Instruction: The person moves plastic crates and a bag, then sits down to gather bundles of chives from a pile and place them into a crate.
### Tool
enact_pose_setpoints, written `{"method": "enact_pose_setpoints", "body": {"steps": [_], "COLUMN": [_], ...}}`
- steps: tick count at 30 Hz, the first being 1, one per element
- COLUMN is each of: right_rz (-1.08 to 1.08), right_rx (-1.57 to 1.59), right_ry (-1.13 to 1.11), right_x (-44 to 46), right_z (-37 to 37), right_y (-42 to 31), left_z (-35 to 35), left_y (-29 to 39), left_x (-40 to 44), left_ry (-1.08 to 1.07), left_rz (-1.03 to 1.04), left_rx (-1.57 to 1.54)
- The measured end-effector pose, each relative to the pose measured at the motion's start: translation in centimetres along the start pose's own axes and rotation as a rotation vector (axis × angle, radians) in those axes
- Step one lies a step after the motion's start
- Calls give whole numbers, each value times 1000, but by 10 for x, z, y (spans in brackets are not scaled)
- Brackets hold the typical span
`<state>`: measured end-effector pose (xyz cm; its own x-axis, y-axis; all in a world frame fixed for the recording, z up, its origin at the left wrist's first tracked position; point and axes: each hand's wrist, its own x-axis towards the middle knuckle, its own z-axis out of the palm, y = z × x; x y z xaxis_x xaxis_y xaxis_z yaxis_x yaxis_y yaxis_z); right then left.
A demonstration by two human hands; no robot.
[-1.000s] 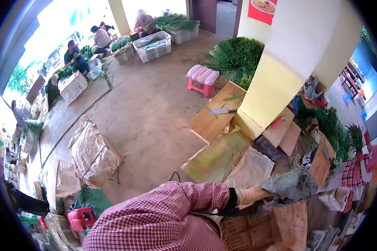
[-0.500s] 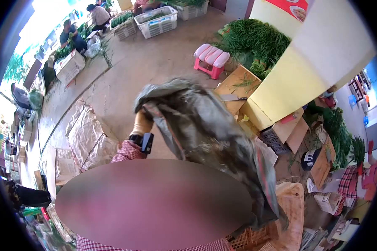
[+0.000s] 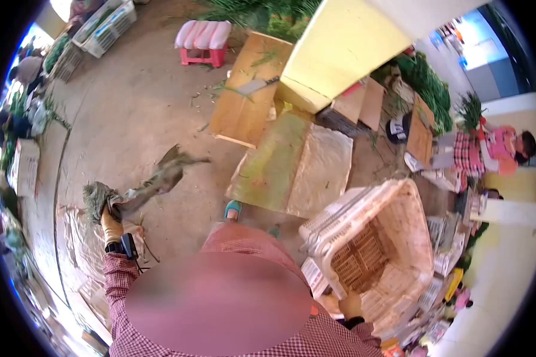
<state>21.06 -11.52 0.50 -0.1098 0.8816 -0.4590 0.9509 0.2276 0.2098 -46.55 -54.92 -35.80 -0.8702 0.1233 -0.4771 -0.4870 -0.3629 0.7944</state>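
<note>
My left hand point(image 3: 111, 226) is closed on one end of a crumpled grey plastic sheet point(image 3: 158, 181). The sheet trails off to the right, above the floor, and part of it bunches over the fingers. A pale woven sack point(image 3: 80, 241) lies just below that hand. At the lower right, my right hand point(image 3: 351, 304) grips the near rim of a large, dirty white plastic basket point(image 3: 412, 229). The basket tilts on its side, its mouth facing right and its slatted bottom showing inside.
Ahead lie a flattened greenish sheet point(image 3: 272, 164) and a wooden board point(image 3: 235, 116) with a cleaver point(image 3: 255, 86). A pink stool point(image 3: 203, 43) stands farther off, beside heaped greens point(image 3: 250, 12). A yellow pillar point(image 3: 324, 53) rises at the right. A person in pink point(image 3: 499, 143) is beyond.
The grey sheet, spread wide before me earlier, has swung left and bunched up with my left hand. The basket now shows fully, with my right hand on its rim. My view has shifted right and downward.
</note>
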Motion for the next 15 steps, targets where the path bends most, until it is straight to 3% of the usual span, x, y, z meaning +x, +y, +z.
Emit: {"method": "enact_pose_setpoints", "body": {"steps": [2, 5, 7, 8, 9, 11, 12, 14, 15], "right_rz": [28, -31, -71, -139, -191, -217, -192, -161, -183], "right_rx": [-3, 21, 35, 60, -115, -113, -166, -65, -15], "right_ry": [11, -1, -18, -15, -4, 10, -23, 24, -48], "right_x": [2, -2, 6, 5, 8, 15, 23, 30, 36], "right_z": [14, 25, 21, 36, 40, 40, 50, 56, 51], "right_y": [-6, -28, -41, -32, -30, -38, -31, -35, -36], "left_z": [21, 23, 1, 22, -57, -72, -37, 13, 6], "left_y": [16, 33, 13, 30, -26, -60, -48, -15, -18], "left_x": [-3, -5, -13, -51, -26, -69, -103, -171, -186], "left_ry": [114, 226, 147, 185, 86, 16, 26, -176, -148], "left_rz": [-90, -63, -41, -81, -74, -113, -304, -400, -546], "left_rx": [-22, 158, 194, 216, 228, 278, 124, 619, 436]}}
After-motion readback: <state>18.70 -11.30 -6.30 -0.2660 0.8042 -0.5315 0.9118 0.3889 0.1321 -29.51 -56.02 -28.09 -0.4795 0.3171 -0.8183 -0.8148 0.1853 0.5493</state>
